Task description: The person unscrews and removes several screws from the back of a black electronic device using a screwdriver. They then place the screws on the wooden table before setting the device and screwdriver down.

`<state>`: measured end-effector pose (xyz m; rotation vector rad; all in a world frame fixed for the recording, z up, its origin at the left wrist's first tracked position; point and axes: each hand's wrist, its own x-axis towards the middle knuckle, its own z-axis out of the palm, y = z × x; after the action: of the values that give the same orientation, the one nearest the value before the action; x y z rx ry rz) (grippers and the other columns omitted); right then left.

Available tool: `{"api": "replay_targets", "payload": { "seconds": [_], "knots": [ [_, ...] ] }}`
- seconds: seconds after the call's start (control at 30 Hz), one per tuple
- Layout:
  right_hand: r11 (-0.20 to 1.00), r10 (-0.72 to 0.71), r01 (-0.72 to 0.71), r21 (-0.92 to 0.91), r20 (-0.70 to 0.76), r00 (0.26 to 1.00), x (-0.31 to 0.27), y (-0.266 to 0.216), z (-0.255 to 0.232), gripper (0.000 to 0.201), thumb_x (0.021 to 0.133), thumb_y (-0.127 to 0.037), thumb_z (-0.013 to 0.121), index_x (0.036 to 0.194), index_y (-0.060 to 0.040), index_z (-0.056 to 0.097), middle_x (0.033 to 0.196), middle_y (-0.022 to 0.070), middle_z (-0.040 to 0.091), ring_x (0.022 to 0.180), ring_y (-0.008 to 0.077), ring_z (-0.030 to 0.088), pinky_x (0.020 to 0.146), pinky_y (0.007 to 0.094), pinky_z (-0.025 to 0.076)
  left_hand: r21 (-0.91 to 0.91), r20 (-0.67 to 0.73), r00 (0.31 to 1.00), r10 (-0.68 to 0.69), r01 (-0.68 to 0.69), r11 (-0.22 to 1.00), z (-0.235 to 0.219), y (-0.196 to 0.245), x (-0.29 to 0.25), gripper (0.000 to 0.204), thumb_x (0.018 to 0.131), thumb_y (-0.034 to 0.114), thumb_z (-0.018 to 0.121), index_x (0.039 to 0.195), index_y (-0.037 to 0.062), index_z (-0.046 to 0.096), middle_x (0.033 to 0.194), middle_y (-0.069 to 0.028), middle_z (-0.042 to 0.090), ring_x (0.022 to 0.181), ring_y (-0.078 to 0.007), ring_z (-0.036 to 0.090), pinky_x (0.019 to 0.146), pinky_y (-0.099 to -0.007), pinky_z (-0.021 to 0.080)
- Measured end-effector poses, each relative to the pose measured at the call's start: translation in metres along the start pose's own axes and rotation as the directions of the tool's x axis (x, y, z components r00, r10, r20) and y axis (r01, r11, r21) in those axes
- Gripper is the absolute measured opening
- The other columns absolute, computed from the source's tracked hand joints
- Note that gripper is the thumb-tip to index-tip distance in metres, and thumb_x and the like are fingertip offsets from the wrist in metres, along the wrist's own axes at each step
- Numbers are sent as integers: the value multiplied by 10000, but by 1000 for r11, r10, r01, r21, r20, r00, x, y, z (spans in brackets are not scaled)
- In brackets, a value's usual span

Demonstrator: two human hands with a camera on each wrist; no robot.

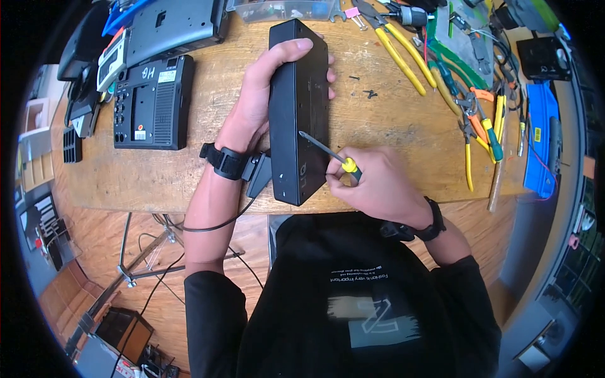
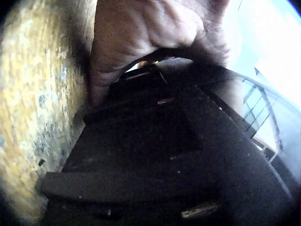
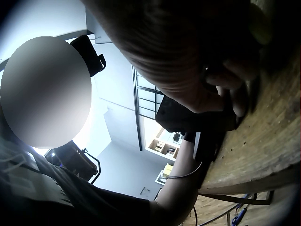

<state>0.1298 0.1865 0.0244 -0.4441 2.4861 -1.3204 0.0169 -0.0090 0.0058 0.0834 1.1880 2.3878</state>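
In the head view a black electronic device casing stands on its narrow edge on the wooden table. My left hand grips its upper part, thumb over the near top edge and fingertips showing on the far side. My right hand holds a screwdriver with a yellow and green handle, its tip right at the casing's side edge. The left wrist view shows the left palm arched over the casing's dark ribbed face. In the right wrist view the right hand is dark, and the screwdriver is hidden.
A similar black device lies at the left, with a larger black panel behind it. Pliers, cutters and other tools crowd the right side beside a blue tray. Small dark bits lie behind the casing.
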Motion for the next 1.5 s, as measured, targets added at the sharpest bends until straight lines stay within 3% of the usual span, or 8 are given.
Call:
{"api": "replay_targets", "payload": {
  "seconds": [0.13,0.33,0.53,0.63,0.77,0.97,1.07,1.5],
  "knots": [
    [998,57,-55,-30,50,997,1,0,-1,134,810,-110,762,860,-11,687,701,127,676,586,247,669,597,345,509,16,-5,1000,3,-3,1000,1,-1,-1,425,975,333,615,1162,-47,602,1040,-155,671,894,-225,703,793,-380,616],
    [932,327,-352,93,209,922,2,6,-10,123,808,-108,749,831,-9,680,687,33,663,640,98,617,617,301,481,-29,-19,1000,-17,16,999,3,1,-5,376,962,304,636,1150,-18,591,1016,-144,663,878,-223,692,775,-373,608],
    [895,418,-418,158,30,908,1,29,-38,204,826,-183,739,822,16,692,686,96,658,625,147,627,616,329,493,-31,6,998,-59,59,998,2,4,-7,390,963,319,629,1158,-17,592,1035,-145,664,897,-219,686,789,-370,602],
    [972,232,-221,79,-194,953,20,43,-49,197,845,-180,721,822,13,690,666,88,639,608,152,609,611,330,483,-20,24,999,-49,49,999,3,4,-5,410,967,342,620,1159,-20,595,1036,-145,666,902,-217,687,792,-366,602],
    [978,188,-205,-30,-286,940,44,54,-53,185,872,-165,718,816,9,694,662,76,649,582,151,608,609,341,485,-12,13,1000,-26,26,1000,5,4,-4,436,969,368,614,1159,-24,597,1037,-146,669,894,-215,691,782,-360,600],
    [901,369,-292,322,-213,905,52,48,-65,141,939,-164,725,896,-33,700,702,14,674,520,66,552,498,265,431,26,14,997,-79,78,997,0,5,-4,478,964,411,624,1131,-37,622,978,-146,685,848,-214,702,763,-339,598],
    [816,342,-212,538,-154,927,51,61,-70,130,964,-162,727,957,-40,681,714,13,658,467,37,493,420,224,346,10,13,995,-97,96,995,0,4,-4,488,964,428,622,1110,-38,637,951,-147,690,831,-214,704,761,-335,599],
    [855,222,-108,508,-171,960,43,67,-69,134,992,-166,714,987,-39,669,736,17,652,446,28,466,400,216,329,-7,23,998,-51,51,999,2,5,-6,470,977,432,587,1134,-10,618,1034,-151,694,888,-242,705,784,-383,607]
  ]
}}
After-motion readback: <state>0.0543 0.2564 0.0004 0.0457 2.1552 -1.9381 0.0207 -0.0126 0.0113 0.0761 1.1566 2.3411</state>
